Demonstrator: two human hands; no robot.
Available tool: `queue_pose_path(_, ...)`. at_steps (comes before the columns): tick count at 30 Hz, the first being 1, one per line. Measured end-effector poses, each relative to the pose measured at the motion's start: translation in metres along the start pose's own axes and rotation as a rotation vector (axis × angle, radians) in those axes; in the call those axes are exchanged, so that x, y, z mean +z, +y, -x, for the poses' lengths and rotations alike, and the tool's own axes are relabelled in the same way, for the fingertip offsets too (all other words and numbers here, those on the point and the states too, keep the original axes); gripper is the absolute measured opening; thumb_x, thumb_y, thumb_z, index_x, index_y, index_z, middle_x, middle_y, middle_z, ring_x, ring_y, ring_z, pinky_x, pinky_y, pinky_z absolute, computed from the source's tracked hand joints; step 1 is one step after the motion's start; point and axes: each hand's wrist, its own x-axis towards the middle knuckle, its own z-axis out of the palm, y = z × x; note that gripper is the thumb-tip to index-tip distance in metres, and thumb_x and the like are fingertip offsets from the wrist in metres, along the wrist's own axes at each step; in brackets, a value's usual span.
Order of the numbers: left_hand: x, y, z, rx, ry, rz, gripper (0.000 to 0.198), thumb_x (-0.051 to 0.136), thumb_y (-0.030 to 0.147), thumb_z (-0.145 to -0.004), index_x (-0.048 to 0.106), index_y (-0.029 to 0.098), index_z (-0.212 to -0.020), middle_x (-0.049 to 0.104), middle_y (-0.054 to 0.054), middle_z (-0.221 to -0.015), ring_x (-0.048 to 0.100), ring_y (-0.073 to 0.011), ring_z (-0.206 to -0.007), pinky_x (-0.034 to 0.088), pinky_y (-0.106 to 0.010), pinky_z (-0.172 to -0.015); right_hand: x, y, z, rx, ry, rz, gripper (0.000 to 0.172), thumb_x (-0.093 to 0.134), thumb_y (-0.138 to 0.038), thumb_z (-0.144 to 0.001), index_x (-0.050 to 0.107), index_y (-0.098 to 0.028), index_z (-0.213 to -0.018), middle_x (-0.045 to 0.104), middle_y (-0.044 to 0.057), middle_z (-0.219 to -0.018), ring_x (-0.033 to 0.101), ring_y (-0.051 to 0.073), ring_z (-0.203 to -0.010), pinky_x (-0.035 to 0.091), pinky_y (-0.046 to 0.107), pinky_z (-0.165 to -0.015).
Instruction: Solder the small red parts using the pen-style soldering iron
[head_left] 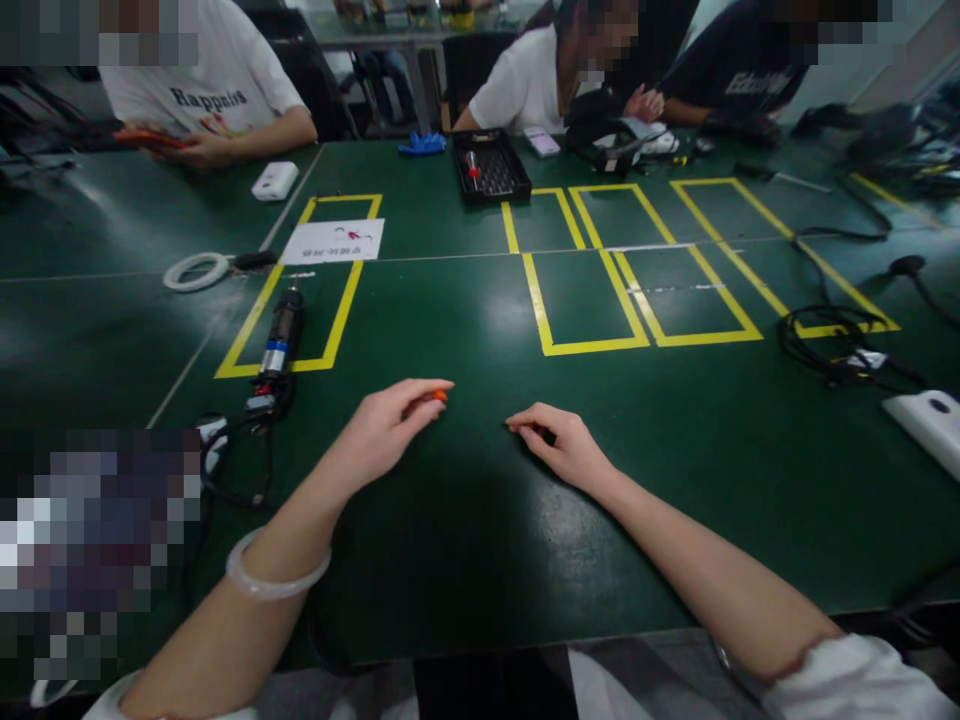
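Note:
My left hand (382, 425) is closed in a pinch above the green table (465, 560). Between its thumb and fingertips shows a small orange piece (440, 396), mostly covered, so its kind cannot be made out. To the right, my right hand (566, 445) rests low over the table with thumb and fingers drawn together. Whatever lies in that pinch, if anything, is hidden. The two hands are apart, with a gap of table between their fingertips. Nearest to my left hand on the left lies a black electric screwdriver (279, 335) with its cable.
Yellow tape outlines (596, 348) mark the table. A white paper sign (334, 241) and a white cable coil (196, 271) lie left. At the back is a black tray (491, 170) holding a red screwdriver (472, 170). Black cables (832, 340) lie right. Several people sit opposite.

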Motion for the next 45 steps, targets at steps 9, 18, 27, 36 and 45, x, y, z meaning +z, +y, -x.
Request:
queue_pose_path(9, 0.061, 0.013, -0.013, 0.068, -0.484, 0.651, 0.068, 0.051, 0.037, -0.093, 0.022, 0.019, -0.151, 0.056, 0.001, -0.081, 0.057, -0.0135, -0.079, 0.046, -0.03, -0.077, 0.005, -0.006, 0.002, 0.02, -0.157, -0.27, 0.017, 0.064, -0.024, -0.087, 0.062, -0.019, -0.104, 0.065, 0.001, -0.083, 0.057, 0.012, -0.068, 0.047, 0.025, -0.064)
queue_pose_path(18, 0.069, 0.003, -0.018, -0.064, -0.346, 0.659, 0.034, 0.054, 0.045, -0.089, 0.056, 0.013, -0.101, 0.061, -0.003, -0.083, 0.058, -0.0129, -0.073, 0.047, -0.028, -0.07, 0.007, -0.005, 0.001, 0.12, -0.035, -0.242, 0.014, 0.067, -0.023, -0.084, 0.063, -0.018, -0.097, 0.06, -0.002, -0.073, 0.052, 0.01, -0.06, 0.044, 0.023, -0.058)
queue_pose_path(27, 0.07, 0.003, -0.015, -0.033, -0.347, 0.721, 0.029, 0.065, 0.036, -0.083, 0.058, 0.014, -0.1, 0.062, -0.004, -0.091, 0.059, -0.013, -0.082, 0.046, -0.028, -0.077, 0.01, -0.01, 0.0, 0.129, -0.004, -0.357, 0.021, 0.067, -0.027, -0.085, 0.06, -0.02, -0.103, 0.061, -0.001, -0.078, 0.057, 0.012, -0.067, 0.048, 0.025, -0.062)
queue_pose_path(36, 0.073, -0.001, -0.016, 0.003, -0.25, 0.675, 0.031, 0.071, 0.033, -0.078, 0.056, 0.015, -0.098, 0.062, -0.003, -0.094, 0.06, -0.0128, -0.085, 0.048, -0.027, -0.079, 0.009, -0.008, -0.001, 0.05, -0.02, -0.286, 0.009, 0.064, -0.022, -0.085, 0.062, -0.019, -0.093, 0.061, 0.003, -0.088, 0.057, 0.012, -0.07, 0.049, 0.027, -0.065)
queue_pose_path(45, 0.073, -0.001, -0.015, 0.04, -0.222, 0.605, 0.029, 0.069, 0.035, -0.08, 0.057, 0.015, -0.096, 0.063, -0.005, -0.095, 0.061, -0.0149, -0.087, 0.049, -0.03, -0.081, 0.006, -0.009, -0.004, 0.011, -0.013, -0.138, 0.015, 0.067, -0.019, -0.083, 0.06, -0.021, -0.096, 0.062, 0.004, -0.091, 0.058, 0.015, -0.077, 0.049, 0.03, -0.07)
